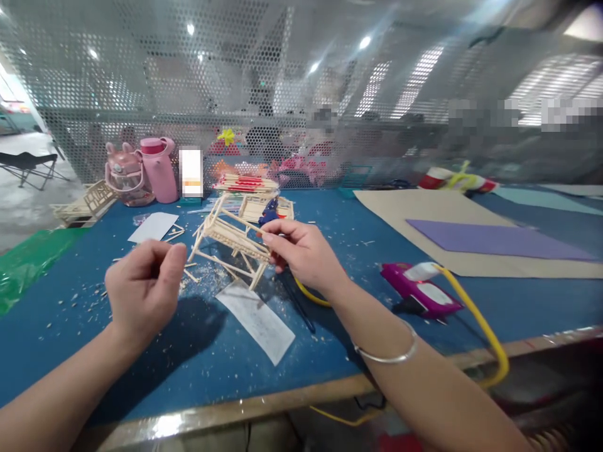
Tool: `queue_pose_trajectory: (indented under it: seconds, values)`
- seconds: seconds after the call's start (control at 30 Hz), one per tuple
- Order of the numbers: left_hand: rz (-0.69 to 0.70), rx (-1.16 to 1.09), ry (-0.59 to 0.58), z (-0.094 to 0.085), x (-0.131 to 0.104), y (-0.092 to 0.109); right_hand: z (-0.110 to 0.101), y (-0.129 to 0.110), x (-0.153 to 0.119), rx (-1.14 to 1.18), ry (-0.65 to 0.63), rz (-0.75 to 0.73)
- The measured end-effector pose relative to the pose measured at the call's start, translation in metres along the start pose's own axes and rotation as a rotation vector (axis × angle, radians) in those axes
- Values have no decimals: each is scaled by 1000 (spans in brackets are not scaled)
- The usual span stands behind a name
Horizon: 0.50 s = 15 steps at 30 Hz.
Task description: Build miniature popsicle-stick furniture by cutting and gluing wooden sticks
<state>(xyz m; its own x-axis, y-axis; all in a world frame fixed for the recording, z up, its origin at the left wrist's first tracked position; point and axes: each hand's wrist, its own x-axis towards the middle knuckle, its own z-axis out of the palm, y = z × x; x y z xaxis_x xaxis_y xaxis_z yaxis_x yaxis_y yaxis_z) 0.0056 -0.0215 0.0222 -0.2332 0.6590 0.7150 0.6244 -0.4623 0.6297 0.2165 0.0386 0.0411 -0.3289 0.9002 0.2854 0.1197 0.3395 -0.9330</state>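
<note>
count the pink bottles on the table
2. One, with ears on its lid, stands at the back left of the table, near the mesh; the other stands just right of it.

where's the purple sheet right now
In the head view, the purple sheet lies at the right, on the beige sheet, just beyond the magenta tool.

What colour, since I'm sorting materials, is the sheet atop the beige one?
Upper sheet: purple, clearest in the head view.
</note>
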Motion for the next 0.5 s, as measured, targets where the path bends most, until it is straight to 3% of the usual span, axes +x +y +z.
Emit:
queue_pose_trajectory:
  seconds: [0.03,0.2,0.33,0.5]
  values:
    - [-8,-20,27,1,3,-2,0,0,0,-10,-6,-10]
    - [-130,-87,-261,10,12,-11,2,1,-1,-12,0,-33]
    - [-255,-209,-141,14,10,-13,1,2,0,58,84,-12]
    - [-329,-395,-73,18,8,-17,6,7,-2,-231,-159,47]
